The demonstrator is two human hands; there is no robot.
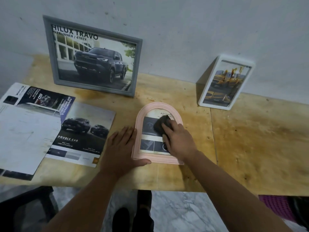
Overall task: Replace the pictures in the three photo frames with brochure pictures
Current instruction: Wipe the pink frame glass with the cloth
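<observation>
A right hand (178, 139) presses a dark cloth (162, 125) onto the pink frame (138, 131) lying flat mid-table, left hand (122, 146) spread flat steadying it; hard rubbing could slide the frame.

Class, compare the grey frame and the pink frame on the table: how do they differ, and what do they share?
The grey frame is rectangular; the pink frame is arched. The grey frame stands leaning against the wall; the pink frame lies flat. Nobody touches the grey frame; the left hand steadies the pink frame. Both hold brochure pictures.
</observation>
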